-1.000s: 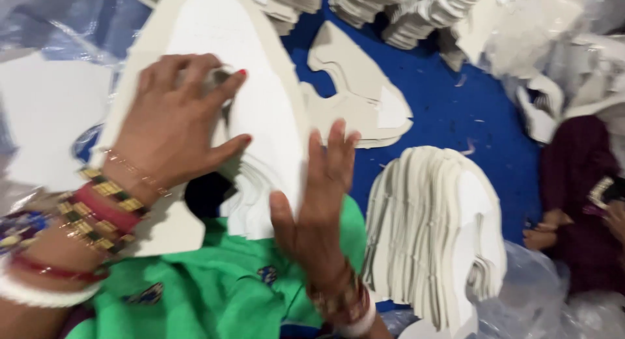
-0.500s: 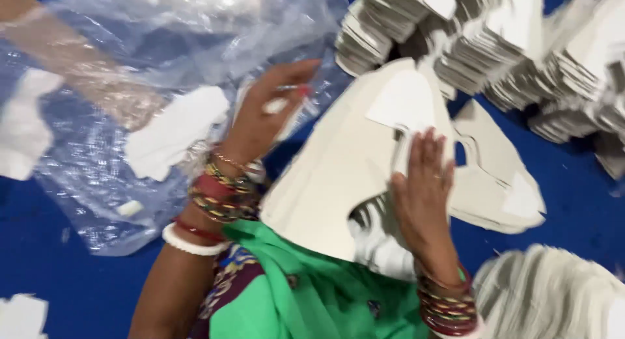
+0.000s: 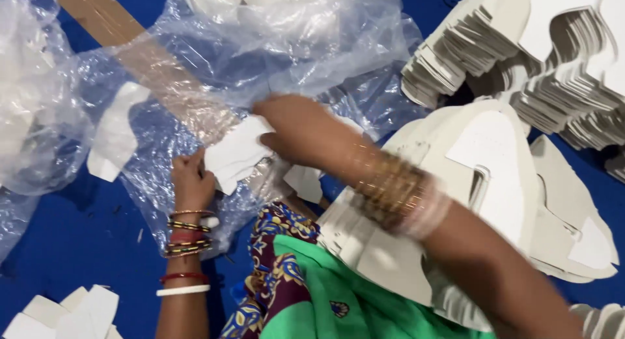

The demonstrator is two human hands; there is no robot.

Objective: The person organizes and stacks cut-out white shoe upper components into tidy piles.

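White card piece (image 3: pixel 237 155) sits pinched between my left hand (image 3: pixel 190 181) and right hand (image 3: pixel 296 127), over the clear plastic bag (image 3: pixel 260 59). I think I am picking pieces out; next needs a soft pull.

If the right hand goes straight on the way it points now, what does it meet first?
The right hand points leftward; first comes the white cut piece it already touches, then probably the left hand.

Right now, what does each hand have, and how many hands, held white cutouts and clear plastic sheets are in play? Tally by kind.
Hands: 2, left hand and right hand
White card cutout gripped between them: 1
Clear plastic sheet under the hands: 1
Total: 4
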